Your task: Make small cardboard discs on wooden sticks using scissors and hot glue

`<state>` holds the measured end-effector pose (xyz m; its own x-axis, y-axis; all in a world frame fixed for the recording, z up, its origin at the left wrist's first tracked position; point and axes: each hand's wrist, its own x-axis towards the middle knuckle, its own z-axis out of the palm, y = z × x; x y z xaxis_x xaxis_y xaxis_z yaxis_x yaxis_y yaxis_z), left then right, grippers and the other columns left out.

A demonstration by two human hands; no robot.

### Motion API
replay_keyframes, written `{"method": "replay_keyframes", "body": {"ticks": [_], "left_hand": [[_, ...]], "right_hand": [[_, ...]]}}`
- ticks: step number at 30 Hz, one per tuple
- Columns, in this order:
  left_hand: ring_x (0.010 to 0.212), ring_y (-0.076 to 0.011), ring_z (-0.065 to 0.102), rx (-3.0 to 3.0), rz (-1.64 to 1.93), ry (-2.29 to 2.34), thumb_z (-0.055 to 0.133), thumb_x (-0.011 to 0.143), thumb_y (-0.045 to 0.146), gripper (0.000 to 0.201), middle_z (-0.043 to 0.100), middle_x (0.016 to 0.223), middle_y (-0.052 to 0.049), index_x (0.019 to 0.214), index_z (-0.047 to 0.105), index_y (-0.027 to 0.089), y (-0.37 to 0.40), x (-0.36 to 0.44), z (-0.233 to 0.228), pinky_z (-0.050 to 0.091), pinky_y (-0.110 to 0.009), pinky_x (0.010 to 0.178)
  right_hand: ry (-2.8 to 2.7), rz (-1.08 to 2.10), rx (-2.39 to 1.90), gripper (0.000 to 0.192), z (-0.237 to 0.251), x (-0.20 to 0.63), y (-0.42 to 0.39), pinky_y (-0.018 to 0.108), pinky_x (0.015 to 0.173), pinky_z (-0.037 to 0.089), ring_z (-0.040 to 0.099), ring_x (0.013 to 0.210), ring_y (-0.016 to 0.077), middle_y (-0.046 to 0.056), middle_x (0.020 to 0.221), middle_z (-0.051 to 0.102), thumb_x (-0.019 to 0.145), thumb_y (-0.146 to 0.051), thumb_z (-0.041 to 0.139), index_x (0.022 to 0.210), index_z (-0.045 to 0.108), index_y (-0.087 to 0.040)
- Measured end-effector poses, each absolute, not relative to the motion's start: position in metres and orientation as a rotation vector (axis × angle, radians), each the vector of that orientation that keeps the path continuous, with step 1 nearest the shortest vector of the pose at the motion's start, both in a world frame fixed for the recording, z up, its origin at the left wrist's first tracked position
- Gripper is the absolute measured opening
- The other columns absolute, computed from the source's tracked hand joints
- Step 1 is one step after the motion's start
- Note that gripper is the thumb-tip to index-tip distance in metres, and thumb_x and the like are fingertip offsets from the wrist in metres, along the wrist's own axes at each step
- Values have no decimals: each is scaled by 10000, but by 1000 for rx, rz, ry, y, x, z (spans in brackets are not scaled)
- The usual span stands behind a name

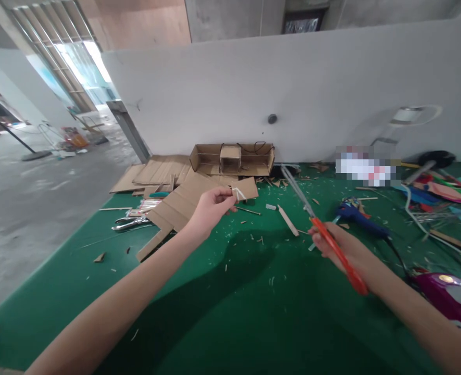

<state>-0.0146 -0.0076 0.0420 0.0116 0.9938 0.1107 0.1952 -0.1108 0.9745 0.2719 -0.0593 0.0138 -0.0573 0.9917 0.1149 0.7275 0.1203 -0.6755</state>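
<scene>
My left hand (210,208) is raised over the green mat (234,312) and pinches a small piece of cardboard (246,188) with a white strand on it. My right hand (341,247) grips a pair of scissors with orange handles (337,252); their blurred blades (297,191) point up and to the left, apart from the cardboard piece. A blue glue gun (361,219) lies on the mat just beyond my right hand.
Flat cardboard sheets (163,172) and an open cardboard box (232,159) lie against the white wall. Metal pliers (131,223) rest at the left. A wooden stick (288,220) and scraps litter the mat. Coloured materials (437,195) crowd the right, a purple object (447,297) near my right forearm.
</scene>
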Motion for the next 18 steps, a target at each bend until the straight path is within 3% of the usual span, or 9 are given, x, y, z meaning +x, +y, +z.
{"method": "replay_keyframes", "body": {"ticks": [5, 8, 13, 16, 18], "left_hand": [[608, -138, 592, 1691, 785, 1308, 585, 760, 285, 324, 648, 709, -4, 1043, 476, 171, -31, -12, 17, 426, -258, 558], [631, -153, 595, 1939, 600, 1310, 536, 787, 287, 260, 669, 727, -16, 1022, 495, 185, -47, -1, 6, 410, -260, 559], [599, -201, 578, 2384, 378, 1562, 340, 894, 297, 280, 638, 685, -46, 1079, 526, 197, -45, 2, 6, 385, -297, 538], [766, -222, 588, 2630, 395, 1603, 332, 892, 215, 300, 647, 864, -92, 1086, 559, 190, -20, -2, 9, 431, -327, 648], [944, -250, 547, 2782, 391, 1498, 379, 870, 178, 310, 626, 980, -111, 1112, 573, 181, 1, 0, 8, 432, -358, 769]], "right_hand": [[-1933, 206, -2068, 441, 24, 296, -30, 359, 563, 435, 588, 544, 245, 76, 541, 586, 834, -602, 376, 617, 493, -237], [-2065, 16, -2251, 453, 26, 298, -6, 360, 536, 413, 613, 590, 274, 122, 627, 622, 774, -641, 451, 641, 516, -213], [-2108, -3, -2260, 422, 17, 293, 33, 368, 509, 415, 630, 613, 304, 174, 656, 636, 761, -558, 493, 675, 595, -158], [-2129, 4, -2195, 369, 21, 292, 48, 381, 547, 442, 639, 663, 316, 185, 688, 650, 753, -480, 529, 744, 630, -125], [-2113, -40, -2104, 390, 27, 288, 52, 406, 638, 466, 639, 805, 335, 233, 856, 662, 786, -432, 500, 896, 630, -82]]}}
